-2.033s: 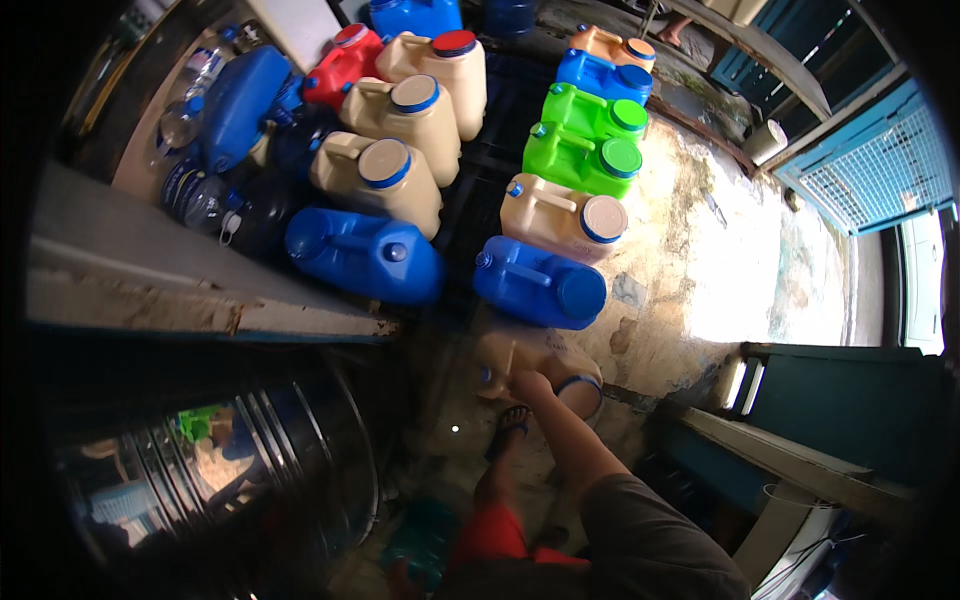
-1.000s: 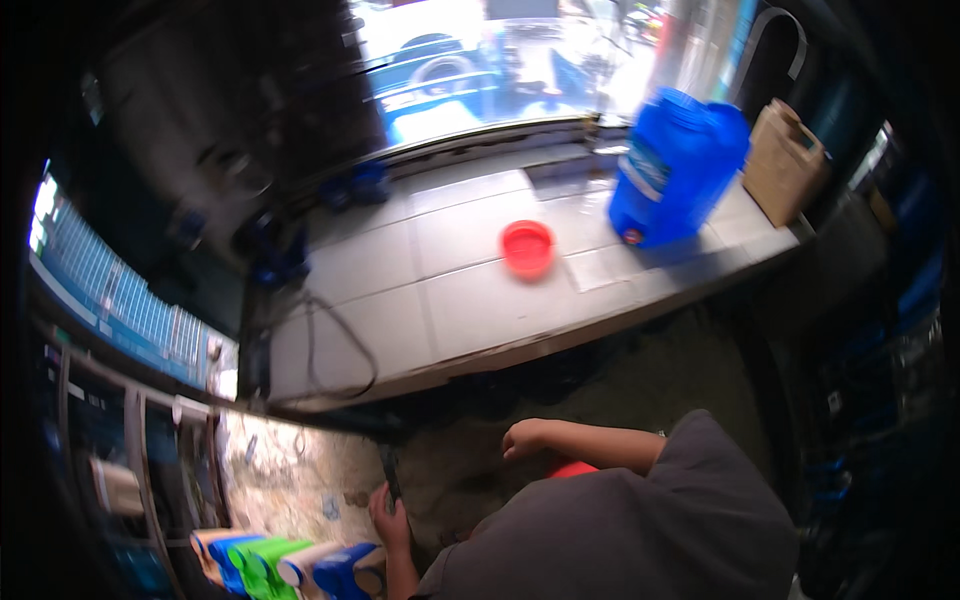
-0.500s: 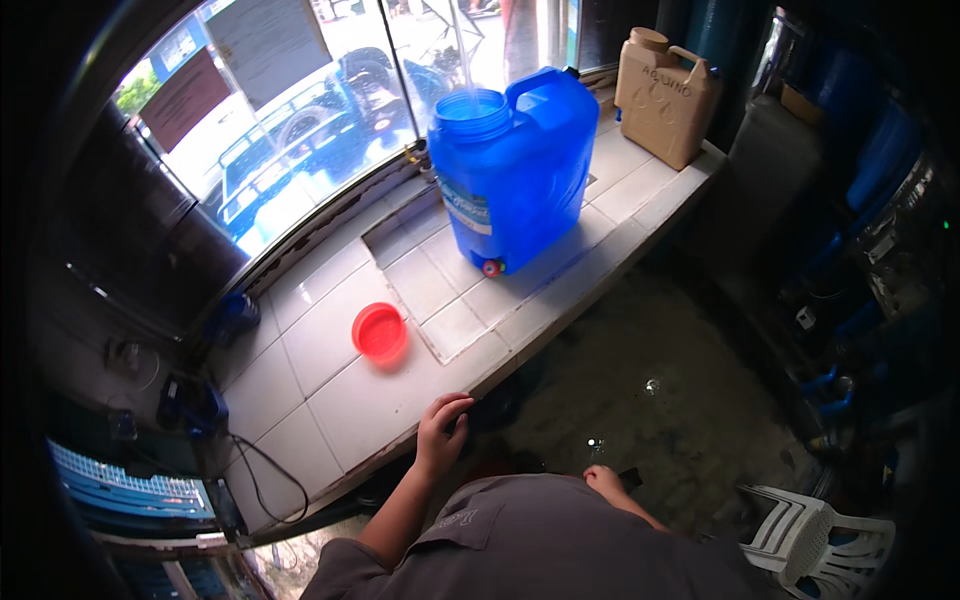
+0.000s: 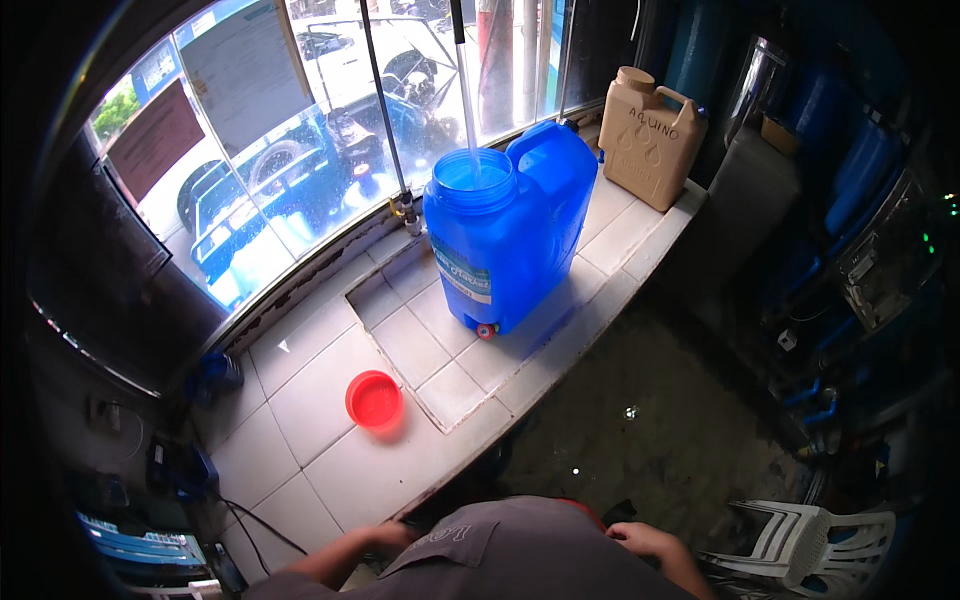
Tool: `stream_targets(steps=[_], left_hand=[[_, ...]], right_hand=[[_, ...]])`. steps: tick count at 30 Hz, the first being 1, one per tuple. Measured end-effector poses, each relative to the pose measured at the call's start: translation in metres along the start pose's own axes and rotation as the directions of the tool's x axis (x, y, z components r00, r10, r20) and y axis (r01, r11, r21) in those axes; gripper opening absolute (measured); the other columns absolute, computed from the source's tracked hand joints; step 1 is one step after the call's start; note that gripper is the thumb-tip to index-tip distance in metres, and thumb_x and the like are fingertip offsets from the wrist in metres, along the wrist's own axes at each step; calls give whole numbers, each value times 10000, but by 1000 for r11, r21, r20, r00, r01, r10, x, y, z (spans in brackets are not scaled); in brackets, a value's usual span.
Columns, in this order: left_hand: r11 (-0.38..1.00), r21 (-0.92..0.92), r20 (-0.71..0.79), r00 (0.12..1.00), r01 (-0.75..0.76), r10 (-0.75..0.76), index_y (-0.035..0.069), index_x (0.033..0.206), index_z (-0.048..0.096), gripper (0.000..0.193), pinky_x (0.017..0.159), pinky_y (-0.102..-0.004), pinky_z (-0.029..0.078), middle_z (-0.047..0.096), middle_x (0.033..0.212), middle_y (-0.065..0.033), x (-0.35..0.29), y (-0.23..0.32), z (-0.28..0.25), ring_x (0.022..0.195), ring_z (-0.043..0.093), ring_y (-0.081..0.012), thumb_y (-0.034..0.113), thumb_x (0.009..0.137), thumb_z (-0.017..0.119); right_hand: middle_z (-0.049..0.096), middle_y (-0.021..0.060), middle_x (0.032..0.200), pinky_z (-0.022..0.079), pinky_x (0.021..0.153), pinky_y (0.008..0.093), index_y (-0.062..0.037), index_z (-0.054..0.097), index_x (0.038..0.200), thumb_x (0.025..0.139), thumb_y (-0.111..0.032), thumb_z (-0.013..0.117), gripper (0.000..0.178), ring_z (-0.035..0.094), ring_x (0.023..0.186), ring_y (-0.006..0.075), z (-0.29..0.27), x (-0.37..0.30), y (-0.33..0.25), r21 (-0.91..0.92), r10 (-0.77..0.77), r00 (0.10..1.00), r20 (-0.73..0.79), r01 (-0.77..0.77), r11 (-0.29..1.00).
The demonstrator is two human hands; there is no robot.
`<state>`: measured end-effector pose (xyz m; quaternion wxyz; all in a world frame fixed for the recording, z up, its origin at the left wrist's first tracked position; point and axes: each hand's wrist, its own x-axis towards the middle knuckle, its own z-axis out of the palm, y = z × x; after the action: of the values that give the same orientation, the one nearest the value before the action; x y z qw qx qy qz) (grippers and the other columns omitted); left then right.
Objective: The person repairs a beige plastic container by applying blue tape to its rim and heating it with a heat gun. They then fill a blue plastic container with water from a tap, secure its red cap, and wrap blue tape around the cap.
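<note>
The tiled counter (image 4: 285, 425) runs diagonally along the window (image 4: 290, 190) and carries a shallow rectangular recess (image 4: 415, 345). The blue container (image 4: 510, 245) stands upright in this recess, its wide neck uncovered. A tan jug (image 4: 655, 140), capped and upright, stands apart from it toward the counter's right end.

Both hands are low, at the sides of the shirt (image 4: 500, 555), well apart from the container. The left hand (image 4: 388, 538) is near the counter's front edge; the right hand (image 4: 640, 540) is on the opposite side of the torso. The pictures do not show whether either is open, closed or gripping.

Change: half a second ago the left hand was raised beside the front edge; it is now down by the shirt. The container, jug and red cap (image 4: 376, 402) keep their places. The cap lies on the tiles, left of the recess.

A water stream (image 4: 468, 105) falls into the neck from a dark spout (image 4: 459, 25). Judged from this, filling is under way and requires no hand support. A small red tap (image 4: 487, 331) sits low on the container.
</note>
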<state>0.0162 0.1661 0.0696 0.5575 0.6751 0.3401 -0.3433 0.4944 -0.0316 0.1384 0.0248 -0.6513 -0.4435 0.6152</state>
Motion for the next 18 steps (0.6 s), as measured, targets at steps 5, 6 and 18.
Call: stream_targets(steps=[5, 6, 18], left_hand=[[935, -354, 109, 992, -17, 60, 47, 1141, 611, 462, 896, -354, 435, 636, 1108, -170, -22, -93, 76, 1021, 594, -254, 378, 820, 622], [932, -360, 90, 994, -25, 61, 37, 1127, 615, 459, 885, -352, 438, 642, 1091, -171, -22, -97, 83, 1008, 600, -257, 375, 816, 625], [902, -428, -192, 981, -63, -23, -25, 1033, 626, 445, 821, -338, 470, 674, 957, -179, -46, -45, 92, 902, 647, -247, 355, 801, 649]], right_hand=[[644, 39, 1044, 444, 839, 273, -32, 581, 1160, 848, -270, 640, 397, 575, 952, 136, -1, -7, 5, 216, -53, 984, 168, 16, 976], [642, 30, 1050, 438, 845, 270, -29, 574, 1173, 843, -257, 652, 408, 567, 951, 128, 1, -2, 8, 243, -51, 981, 186, 5, 970], [646, 1, 1023, 423, 864, 248, 9, 597, 1141, 838, -151, 662, 349, 555, 932, 82, -3, 10, -2, 380, -50, 959, 278, -62, 923]])
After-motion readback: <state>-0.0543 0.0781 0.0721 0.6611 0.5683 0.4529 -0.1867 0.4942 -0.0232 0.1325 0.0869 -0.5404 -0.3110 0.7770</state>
